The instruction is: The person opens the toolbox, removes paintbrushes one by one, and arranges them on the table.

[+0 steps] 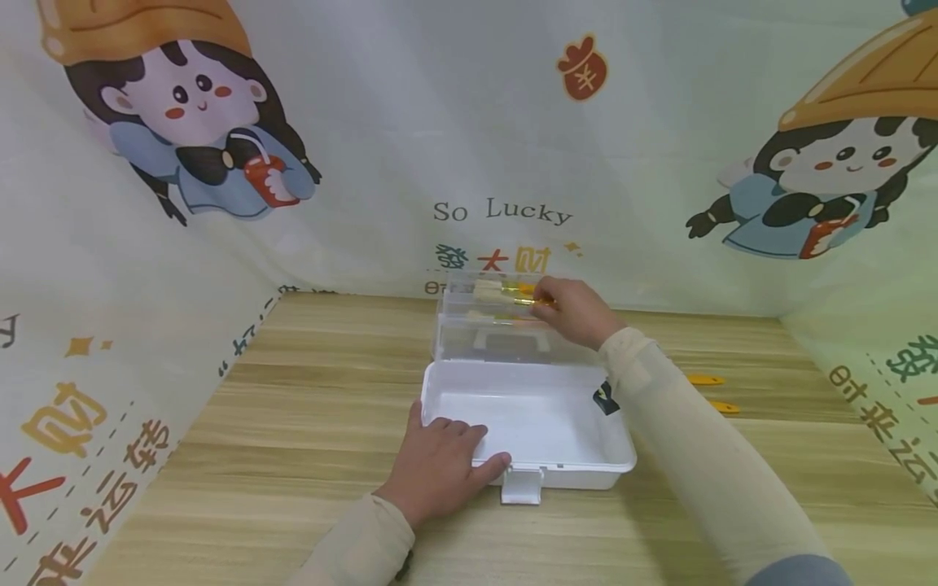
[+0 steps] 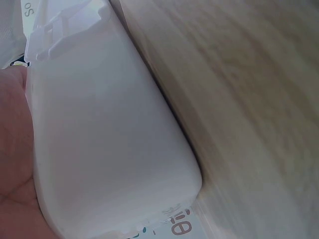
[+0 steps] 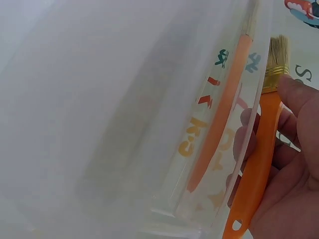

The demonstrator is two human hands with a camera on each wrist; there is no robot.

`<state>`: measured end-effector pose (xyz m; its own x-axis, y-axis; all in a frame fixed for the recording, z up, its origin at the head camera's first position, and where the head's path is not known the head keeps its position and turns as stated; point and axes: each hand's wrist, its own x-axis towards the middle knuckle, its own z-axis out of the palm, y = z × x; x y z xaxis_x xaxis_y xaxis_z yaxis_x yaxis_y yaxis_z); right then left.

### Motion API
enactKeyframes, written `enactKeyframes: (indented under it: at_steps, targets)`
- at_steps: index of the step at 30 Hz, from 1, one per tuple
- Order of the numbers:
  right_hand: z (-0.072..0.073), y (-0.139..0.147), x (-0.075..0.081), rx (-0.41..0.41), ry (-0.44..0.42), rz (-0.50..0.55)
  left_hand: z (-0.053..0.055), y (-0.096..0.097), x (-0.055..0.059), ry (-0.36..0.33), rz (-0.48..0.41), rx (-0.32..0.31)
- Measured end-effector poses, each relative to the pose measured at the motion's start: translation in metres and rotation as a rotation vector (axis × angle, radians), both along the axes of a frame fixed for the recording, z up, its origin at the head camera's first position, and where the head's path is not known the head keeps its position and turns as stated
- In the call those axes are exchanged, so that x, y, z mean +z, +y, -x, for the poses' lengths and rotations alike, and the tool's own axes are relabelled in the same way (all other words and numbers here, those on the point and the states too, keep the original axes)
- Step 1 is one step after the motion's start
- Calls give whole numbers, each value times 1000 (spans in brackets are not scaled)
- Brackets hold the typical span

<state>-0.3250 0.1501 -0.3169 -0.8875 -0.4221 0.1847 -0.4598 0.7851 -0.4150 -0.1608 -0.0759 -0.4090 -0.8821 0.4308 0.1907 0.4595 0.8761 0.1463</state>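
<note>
A white plastic box [image 1: 528,423] stands on the table with its clear lid [image 1: 454,334] tipped back upright. My left hand [image 1: 443,464] grips the box's front left corner, fingers bent over the rim and thumb along the front edge. In the left wrist view, its palm lies against the white outer wall [image 2: 109,129]. At the lid's upper part, my right hand [image 1: 575,309] holds a flat paintbrush [image 3: 264,139] by its orange handle, bristles pointing left in the head view. Another orange-handled brush [image 3: 224,109] shows through the clear plastic. More pale bristles [image 1: 479,316] lie lower in the lid.
Two orange handles [image 1: 706,379] lie on the wooden table right of the box, partly behind the right sleeve. A white latch [image 1: 522,487] hangs at the box's front. Printed cloth [image 1: 366,163] walls the table at the back and sides.
</note>
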Motion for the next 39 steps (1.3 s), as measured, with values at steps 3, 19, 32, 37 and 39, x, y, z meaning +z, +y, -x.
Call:
enactKeyframes:
  at_steps: [3,19,32,37,39]
  targets:
    - [0,1,-1,-2,16,-8,0,0,-1,2,1,-2]
    - [-8,10,1,-12,25,-18,2,0,-2,0,12,3]
    - [-30,51,1,5,54,4,1,0,-2,0,7,4]
    - [-42,69,-1,-9,56,8,1,0,-2,1,3,2]
    - [-47,77,-2,-19,49,4,1,0,-2,0,1,3]
